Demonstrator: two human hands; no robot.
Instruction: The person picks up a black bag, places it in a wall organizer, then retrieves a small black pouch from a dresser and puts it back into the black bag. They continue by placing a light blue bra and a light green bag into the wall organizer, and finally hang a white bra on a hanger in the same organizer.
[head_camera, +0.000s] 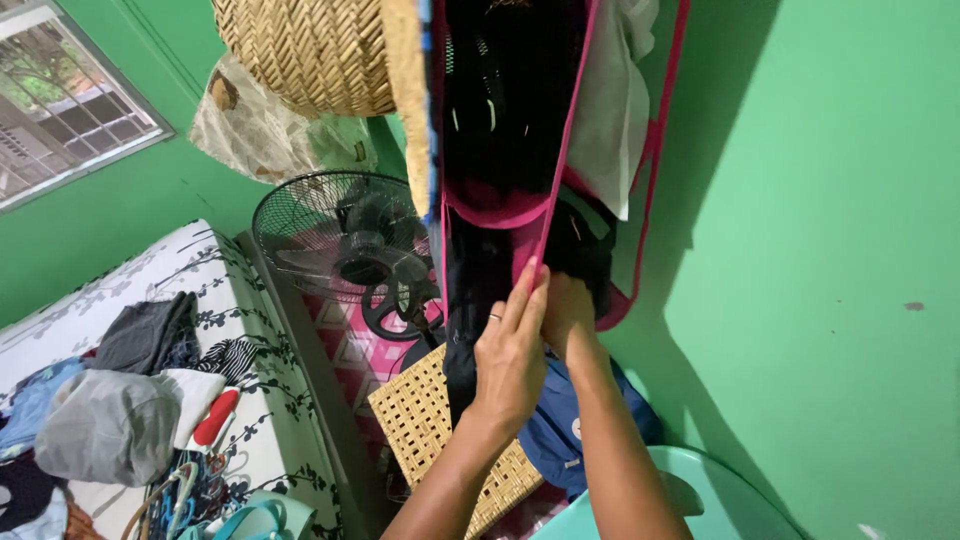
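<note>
Both hands are raised to a hanging fabric wardrobe (625, 230) with pink trim, which hangs against the green wall (820, 250).

Left hand (512, 355): fingers extended and held together, flat against the pink edge strip at the wardrobe's lower front opening. A ring shows on one finger. The hand presses on the strip and the dark clothing (475, 300) behind it; no closed grasp is visible.

Right hand (568, 310): reaches into the lower compartment, just beside the left hand and touching it. Its fingers are buried among the dark clothing, so how far it is open, and whether it has hold of anything, cannot be told.

The dark clothing fills the wardrobe's upper and lower sections; one dark piece hangs down out of the lower opening, below the left hand. A white garment (612, 110) hangs at the wardrobe's right side.

Surroundings: a woven straw hat (320, 50) at the wardrobe's top left corner; a black standing fan (345, 240) to its left; a woven basket (440, 430) and a blue bag (560, 425) below the forearms; a pale green plastic chair (720, 500) at the lower right. A bed (250, 400) with a patterned sheet carries loose clothes (120, 400) and hangers (190, 495) along its near edge. A barred window (60, 100) sits at the upper left.
</note>
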